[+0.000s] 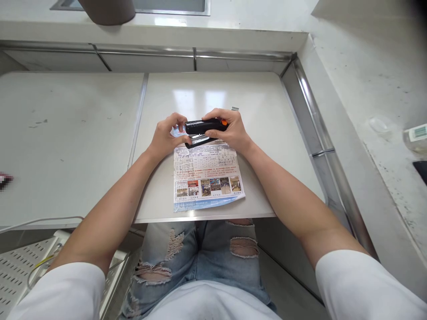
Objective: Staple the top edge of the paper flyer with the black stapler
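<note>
A black stapler with an orange tip lies across the far edge of a printed leaflet on the white table. My right hand wraps over the stapler's right half and grips it. At the stapler's left end my left hand pinches the leaflet's top corner, fingertips touching the stapler's mouth. The leaflet shows text, tables and small photos and has a blue bottom edge near the table's front.
A small strip of staples lies just beyond my right hand. A second white table adjoins on the left. A raised counter runs along the right, with a plastic bottle. A brown container stands at the back.
</note>
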Demonstrator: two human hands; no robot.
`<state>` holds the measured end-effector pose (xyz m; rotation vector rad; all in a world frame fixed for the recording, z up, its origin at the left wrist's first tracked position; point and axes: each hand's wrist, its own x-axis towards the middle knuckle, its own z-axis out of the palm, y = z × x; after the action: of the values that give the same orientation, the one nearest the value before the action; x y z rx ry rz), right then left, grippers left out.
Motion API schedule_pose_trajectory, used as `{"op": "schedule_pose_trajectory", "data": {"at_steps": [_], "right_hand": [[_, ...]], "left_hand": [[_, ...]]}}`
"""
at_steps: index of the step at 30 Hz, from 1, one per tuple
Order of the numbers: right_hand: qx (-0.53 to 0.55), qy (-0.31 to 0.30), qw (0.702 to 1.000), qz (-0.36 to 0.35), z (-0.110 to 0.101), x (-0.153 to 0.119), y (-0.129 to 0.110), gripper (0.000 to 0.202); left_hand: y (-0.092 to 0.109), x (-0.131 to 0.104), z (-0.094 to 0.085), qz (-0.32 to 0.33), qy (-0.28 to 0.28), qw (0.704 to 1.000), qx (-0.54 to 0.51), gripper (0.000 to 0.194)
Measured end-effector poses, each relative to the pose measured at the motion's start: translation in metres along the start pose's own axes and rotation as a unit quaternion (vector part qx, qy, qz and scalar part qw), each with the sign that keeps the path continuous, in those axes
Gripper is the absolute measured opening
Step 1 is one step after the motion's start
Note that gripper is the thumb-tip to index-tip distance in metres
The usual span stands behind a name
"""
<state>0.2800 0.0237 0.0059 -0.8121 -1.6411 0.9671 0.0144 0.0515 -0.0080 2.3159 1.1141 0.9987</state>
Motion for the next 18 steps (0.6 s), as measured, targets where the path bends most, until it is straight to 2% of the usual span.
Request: {"op": "schedule_pose_trajectory", "data": {"at_steps": [3, 5, 6, 8, 11, 14, 18], "right_hand": [[-0.035, 0.062, 0.997, -0.003, -0.004, -0.001, 0.006, 0.044], [-0.07, 0.118, 0.991, -0.01, -0.011, 0.0, 0.011, 0.034], [-0.089, 0.145, 0.985, -0.012, -0.015, 0.001, 0.012, 0.029], [-0.126, 0.192, 0.973, -0.01, -0.026, 0.002, 0.015, 0.025], [-0.178, 0.245, 0.953, -0.003, -0.043, 0.003, 0.017, 0.026], [-0.221, 0.278, 0.935, 0.007, -0.054, 0.002, 0.022, 0.026], [-0.251, 0.273, 0.928, 0.029, -0.061, -0.001, 0.03, 0.026]], "left_hand": [[0.0, 0.004, 0.002, -0.01, 0.027, 0.999, 0.017, 0.029], [-0.002, 0.006, 0.005, -0.017, 0.018, 0.999, 0.039, 0.024], [-0.003, 0.007, 0.006, -0.023, 0.0, 0.998, 0.055, 0.027], [-0.003, 0.007, 0.008, -0.034, -0.072, 0.993, 0.082, 0.04], [-0.002, 0.007, 0.007, -0.027, -0.124, 0.985, 0.115, 0.038], [0.0, 0.006, 0.004, -0.023, -0.12, 0.987, 0.105, 0.032], [0.003, 0.006, -0.002, -0.044, -0.076, 0.995, 0.057, 0.029]]}}
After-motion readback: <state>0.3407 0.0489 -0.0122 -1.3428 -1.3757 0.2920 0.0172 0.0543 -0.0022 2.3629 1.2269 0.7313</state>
